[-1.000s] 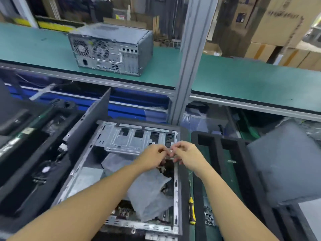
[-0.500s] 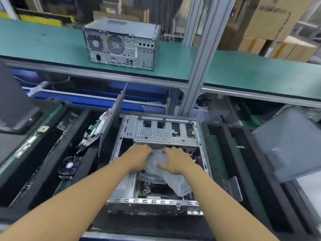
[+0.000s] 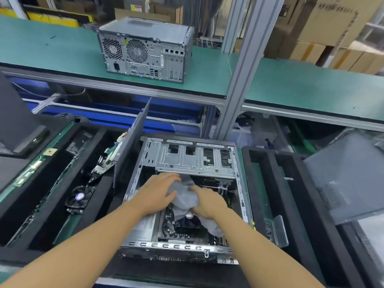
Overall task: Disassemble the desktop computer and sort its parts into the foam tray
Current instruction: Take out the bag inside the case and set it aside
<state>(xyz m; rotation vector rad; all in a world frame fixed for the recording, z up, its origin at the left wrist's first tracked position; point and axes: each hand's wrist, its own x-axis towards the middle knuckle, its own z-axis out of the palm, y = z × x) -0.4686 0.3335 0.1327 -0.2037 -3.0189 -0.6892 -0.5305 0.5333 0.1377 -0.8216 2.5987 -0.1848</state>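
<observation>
l hand (image 3: 158,194) grips grey bag (image 3: 184,197) | r hand (image 3: 209,202) grips it | both arms fwd

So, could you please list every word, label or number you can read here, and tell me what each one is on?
Nothing here can be read with certainty.
Dark print on the cardboard box, upper right: blurred.
Red and yellow label on the carton behind the bench: blurred.
White strip label on the rear of the closed computer: too small.
Round sticker on the fan in the left tray: too small.

Left grip (image 3: 158,192), right grip (image 3: 207,201) clutch grey bag (image 3: 185,197) inside open computer case (image 3: 187,162); foam tray (image 3: 269,183) beside.
</observation>
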